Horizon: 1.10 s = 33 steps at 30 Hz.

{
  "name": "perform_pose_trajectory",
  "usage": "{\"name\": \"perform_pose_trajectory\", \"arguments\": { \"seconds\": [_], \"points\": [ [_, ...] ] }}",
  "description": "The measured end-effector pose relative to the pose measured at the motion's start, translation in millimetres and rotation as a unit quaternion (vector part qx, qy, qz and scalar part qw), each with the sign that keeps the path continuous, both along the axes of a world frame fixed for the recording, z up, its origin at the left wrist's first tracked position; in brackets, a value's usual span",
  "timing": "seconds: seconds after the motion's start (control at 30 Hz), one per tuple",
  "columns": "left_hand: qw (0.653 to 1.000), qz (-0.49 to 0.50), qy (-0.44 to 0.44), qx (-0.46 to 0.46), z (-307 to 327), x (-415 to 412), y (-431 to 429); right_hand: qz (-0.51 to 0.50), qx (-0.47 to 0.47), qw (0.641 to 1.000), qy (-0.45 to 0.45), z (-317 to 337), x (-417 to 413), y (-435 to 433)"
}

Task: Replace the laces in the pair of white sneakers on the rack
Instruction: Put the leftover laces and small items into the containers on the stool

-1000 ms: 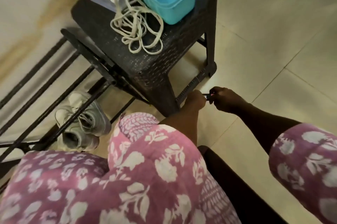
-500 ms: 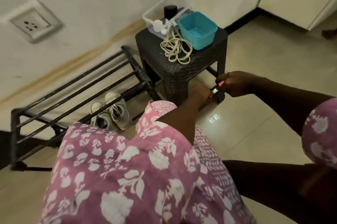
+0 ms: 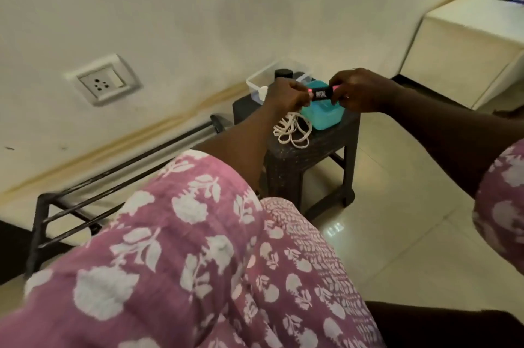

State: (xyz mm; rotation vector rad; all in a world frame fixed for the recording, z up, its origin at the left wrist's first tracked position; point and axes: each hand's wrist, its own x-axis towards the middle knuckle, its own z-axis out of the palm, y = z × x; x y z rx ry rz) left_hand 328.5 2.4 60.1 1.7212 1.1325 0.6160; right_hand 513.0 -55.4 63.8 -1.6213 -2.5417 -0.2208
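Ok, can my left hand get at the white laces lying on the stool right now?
Probably yes. The white laces lie uncovered on the stool just below the left hand. But that hand pinches the pink-and-black item with the right hand, so it must let go first.

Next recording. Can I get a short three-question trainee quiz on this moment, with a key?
1. Multiple choice: what do the left hand and right hand hold between them?
A) a white sneaker
B) a pink bundle in a black printed band
C) a pair of scissors
2. True or false: the coil of off-white flat laces lies on the dark woven-pattern stool, beside the teal plastic tub.
3. Fill in: each hand's grip is on one ____ of the bundle.
Key: 1 B; 2 true; 3 end.
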Motion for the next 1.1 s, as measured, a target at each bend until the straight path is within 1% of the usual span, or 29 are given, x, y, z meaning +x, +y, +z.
{"name": "perform_pose_trajectory", "arguments": {
  "seconds": [0.07,0.13,0.27,0.33,0.47,0.63,0.77,0.97,1.1],
  "points": [
    [0.999,0.037,-0.008,0.024,5.9,-2.3,23.2,-0.044,0.015,0.998,0.052,2.9,-10.6,24.0],
    [0.997,0.059,0.001,0.051,8.9,-3.7,51.2,-0.084,0.009,0.992,0.096,4.8,-21.2,51.4],
    [0.988,0.055,0.095,0.113,0.3,-4.7,103.1,-0.152,-0.038,0.969,0.188,-1.7,-36.0,101.3],
    [0.978,0.038,0.152,0.134,-9.9,-3.7,125.4,-0.168,-0.049,0.962,0.210,-10.5,-41.1,125.4],
    [0.960,0.020,0.227,0.161,-29.6,-4.2,156.0,-0.193,-0.062,0.953,0.224,-32.9,-52.5,165.3],
    [0.942,-0.033,0.285,0.173,-43.6,-4.8,184.5,-0.223,-0.098,0.951,0.190,-59.8,-67.4,199.9],
    [0.940,-0.056,0.290,0.168,-50.4,-2.0,193.8,-0.260,-0.107,0.944,0.172,-74.2,-75.4,210.8],
    [0.941,-0.054,0.278,0.182,-56.3,-4.7,188.9,-0.280,-0.107,0.940,0.163,-82.3,-77.8,207.6],
    [0.942,-0.052,0.269,0.195,-57.3,-8.5,174.2,-0.282,-0.067,0.943,0.164,-78.9,-82.0,198.5]
  ]
}}
